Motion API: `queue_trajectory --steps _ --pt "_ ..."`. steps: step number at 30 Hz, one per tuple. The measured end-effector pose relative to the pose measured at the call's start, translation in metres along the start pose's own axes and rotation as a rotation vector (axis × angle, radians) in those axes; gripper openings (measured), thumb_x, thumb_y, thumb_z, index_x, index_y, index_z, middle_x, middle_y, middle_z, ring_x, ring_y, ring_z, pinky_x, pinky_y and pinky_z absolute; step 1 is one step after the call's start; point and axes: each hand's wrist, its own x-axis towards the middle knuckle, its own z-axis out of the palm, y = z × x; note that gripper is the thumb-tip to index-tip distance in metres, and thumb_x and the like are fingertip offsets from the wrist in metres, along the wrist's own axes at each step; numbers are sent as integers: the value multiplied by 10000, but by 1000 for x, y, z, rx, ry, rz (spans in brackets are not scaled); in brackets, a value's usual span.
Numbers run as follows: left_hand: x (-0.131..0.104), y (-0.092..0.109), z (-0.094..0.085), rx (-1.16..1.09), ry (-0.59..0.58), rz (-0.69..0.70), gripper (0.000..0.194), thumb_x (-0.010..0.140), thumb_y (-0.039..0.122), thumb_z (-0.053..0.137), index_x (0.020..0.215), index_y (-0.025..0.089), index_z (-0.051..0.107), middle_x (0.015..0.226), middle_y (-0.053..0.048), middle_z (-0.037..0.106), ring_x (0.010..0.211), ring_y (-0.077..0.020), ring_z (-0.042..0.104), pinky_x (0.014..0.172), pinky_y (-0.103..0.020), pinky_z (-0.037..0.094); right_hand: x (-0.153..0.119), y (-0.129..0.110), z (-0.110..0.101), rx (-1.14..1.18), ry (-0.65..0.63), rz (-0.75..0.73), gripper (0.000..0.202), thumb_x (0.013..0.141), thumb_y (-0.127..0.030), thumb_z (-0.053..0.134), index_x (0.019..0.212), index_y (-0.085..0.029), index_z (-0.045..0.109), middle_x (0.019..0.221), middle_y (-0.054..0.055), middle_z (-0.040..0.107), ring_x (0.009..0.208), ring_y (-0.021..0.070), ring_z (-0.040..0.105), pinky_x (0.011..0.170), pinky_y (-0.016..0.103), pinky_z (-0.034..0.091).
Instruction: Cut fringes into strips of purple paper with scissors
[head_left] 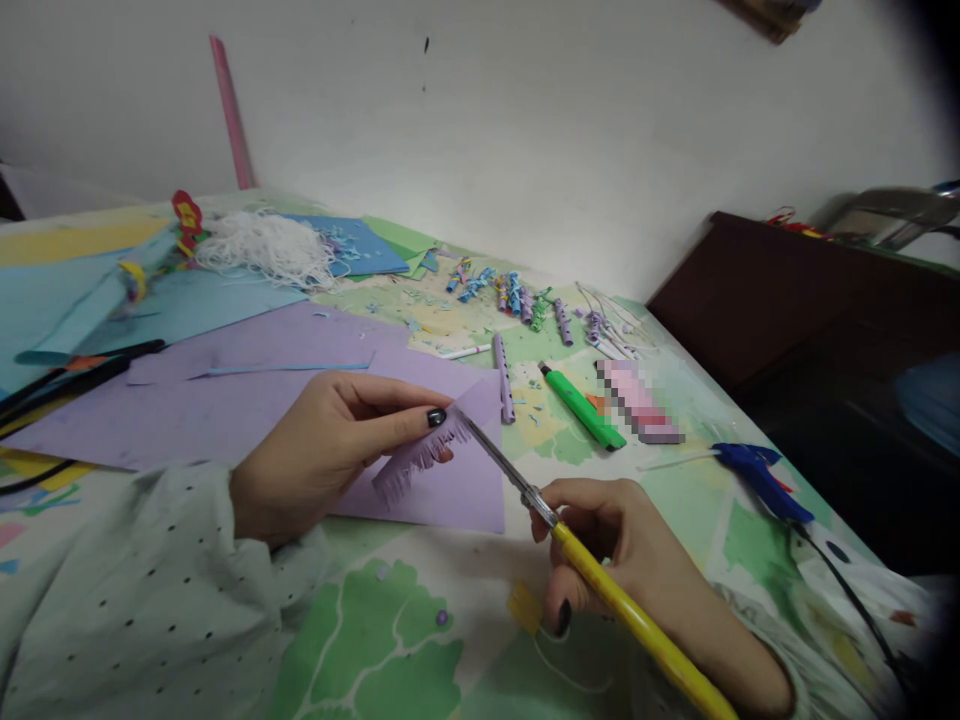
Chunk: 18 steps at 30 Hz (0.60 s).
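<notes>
Between the thumb and fingers of my left hand (330, 450) is a purple paper strip (409, 470), its lower edge cut into a fine fringe. My right hand (615, 545) grips scissors (600, 580) with yellow handles. Their blade tips reach the strip's upper right end, close to my left thumb. The blades look nearly together. Under the strip lies a larger sheet of purple paper (450, 500). A rolled purple paper tube (504, 378) with dark marks rests just beyond the scissors.
A green utility knife (581, 405), a blurred pink item (637, 400) and a blue glue gun (761, 480) with its cord lie to the right. Several small fringed paper rolls (514, 295) are farther back. White shredded strands (262, 250) sit near blue sheets, against the wall side.
</notes>
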Motion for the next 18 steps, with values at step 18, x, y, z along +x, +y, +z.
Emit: queue_trajectory --steps 18 --pt "2 -2 0 -25 -5 14 132 751 136 708 797 217 801 653 -8 754 615 -108 676 574 -135 530 0 -1 0 -8 -46 -61 496 536 -522 842 672 -172 518 506 -88 312 493 85 258 438 234 180"
